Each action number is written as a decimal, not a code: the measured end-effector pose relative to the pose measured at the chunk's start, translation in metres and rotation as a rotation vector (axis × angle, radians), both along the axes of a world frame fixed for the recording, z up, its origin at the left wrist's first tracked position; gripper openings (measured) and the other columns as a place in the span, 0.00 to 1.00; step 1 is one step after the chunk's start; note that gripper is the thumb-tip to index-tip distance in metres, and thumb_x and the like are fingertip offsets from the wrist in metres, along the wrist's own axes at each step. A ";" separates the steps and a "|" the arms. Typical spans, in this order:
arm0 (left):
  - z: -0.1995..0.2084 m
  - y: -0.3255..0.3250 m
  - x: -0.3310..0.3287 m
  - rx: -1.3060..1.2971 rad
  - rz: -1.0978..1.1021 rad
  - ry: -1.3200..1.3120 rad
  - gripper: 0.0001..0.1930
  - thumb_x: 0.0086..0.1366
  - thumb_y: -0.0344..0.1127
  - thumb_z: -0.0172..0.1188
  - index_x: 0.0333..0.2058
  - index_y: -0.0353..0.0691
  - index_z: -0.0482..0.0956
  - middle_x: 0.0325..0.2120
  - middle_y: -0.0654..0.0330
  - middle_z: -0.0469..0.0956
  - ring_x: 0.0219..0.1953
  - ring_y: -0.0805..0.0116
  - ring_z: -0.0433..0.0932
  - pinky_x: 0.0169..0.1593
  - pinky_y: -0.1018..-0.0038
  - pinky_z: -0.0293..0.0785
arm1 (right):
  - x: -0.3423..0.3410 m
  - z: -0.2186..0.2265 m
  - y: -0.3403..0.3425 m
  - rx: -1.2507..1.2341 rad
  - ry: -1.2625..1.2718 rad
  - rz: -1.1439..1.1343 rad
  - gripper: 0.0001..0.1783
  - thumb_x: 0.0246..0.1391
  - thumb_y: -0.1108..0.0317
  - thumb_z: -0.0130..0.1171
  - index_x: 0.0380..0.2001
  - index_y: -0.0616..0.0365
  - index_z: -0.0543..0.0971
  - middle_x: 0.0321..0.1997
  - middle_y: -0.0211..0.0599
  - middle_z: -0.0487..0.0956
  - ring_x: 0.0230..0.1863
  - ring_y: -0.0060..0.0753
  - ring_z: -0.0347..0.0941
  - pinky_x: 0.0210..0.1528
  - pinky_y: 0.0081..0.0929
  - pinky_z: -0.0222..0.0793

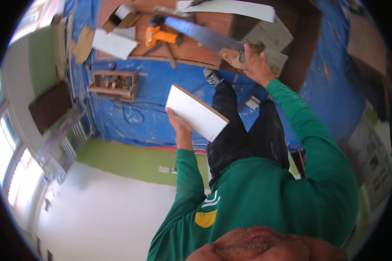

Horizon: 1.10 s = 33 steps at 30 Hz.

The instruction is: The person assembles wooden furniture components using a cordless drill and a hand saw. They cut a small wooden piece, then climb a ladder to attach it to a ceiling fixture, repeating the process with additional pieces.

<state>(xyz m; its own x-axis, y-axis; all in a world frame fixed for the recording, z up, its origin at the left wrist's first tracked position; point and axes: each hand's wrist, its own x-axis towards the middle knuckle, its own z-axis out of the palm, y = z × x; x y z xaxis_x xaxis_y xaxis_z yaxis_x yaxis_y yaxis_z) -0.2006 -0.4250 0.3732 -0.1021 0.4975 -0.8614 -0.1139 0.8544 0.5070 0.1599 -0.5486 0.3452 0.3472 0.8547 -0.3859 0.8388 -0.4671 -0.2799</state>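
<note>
My left hand point(179, 128) is closed on the lower left edge of a white-faced board point(195, 112) with a brown cut edge. The board is held up, tilted, in front of my legs; my fingers behind it are hidden. Farther off to the right, my right hand point(257, 67) grips the wooden handle point(232, 57) of a handsaw. Its long blade point(202, 35) points away to the left, over the brown work surface point(196, 54). Near the blade's tip lies an orange and black cordless drill point(160, 36).
White board offcuts point(115, 42) and a small open cardboard box point(122, 17) lie at the far left of the work surface. A long white strip point(230, 8) lies at its far side. A wooden toolbox point(114, 85) stands on the blue floor sheet point(154, 82), with a dark cable point(137, 114) near it.
</note>
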 end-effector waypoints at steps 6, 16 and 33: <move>0.004 -0.011 0.041 0.083 -0.114 -0.208 0.39 0.81 0.63 0.29 0.71 0.34 0.60 0.71 0.46 0.64 0.71 0.47 0.65 0.74 0.55 0.59 | -0.008 0.166 -0.201 -0.086 0.053 -0.222 0.52 0.50 0.62 0.71 0.72 0.66 0.55 0.53 0.51 0.81 0.58 0.54 0.77 0.60 0.58 0.57; -0.101 -0.237 0.186 -0.145 -0.426 -0.623 0.24 0.81 0.47 0.51 0.69 0.45 0.62 0.65 0.52 0.70 0.68 0.48 0.70 0.69 0.44 0.68 | -0.098 0.264 -0.478 -0.175 -0.201 -1.454 0.42 0.51 0.59 0.65 0.63 0.76 0.65 0.50 0.71 0.81 0.55 0.70 0.78 0.59 0.56 0.68; -0.289 -0.578 0.333 -0.097 -0.296 -0.645 0.34 0.79 0.51 0.47 0.71 0.30 0.55 0.70 0.45 0.62 0.73 0.45 0.62 0.78 0.45 0.57 | -0.128 0.128 -0.778 0.120 0.094 -1.996 0.22 0.66 0.58 0.60 0.52 0.67 0.79 0.42 0.51 0.83 0.43 0.49 0.79 0.51 0.41 0.72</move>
<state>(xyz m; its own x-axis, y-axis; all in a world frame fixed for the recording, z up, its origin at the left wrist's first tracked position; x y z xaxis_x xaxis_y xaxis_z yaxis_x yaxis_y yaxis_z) 0.1321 -1.0035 0.0846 0.5696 0.3442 -0.7464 -0.1222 0.9334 0.3373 0.0322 -1.3261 0.4733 0.6506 -0.6211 -0.4370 -0.7594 -0.5291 -0.3786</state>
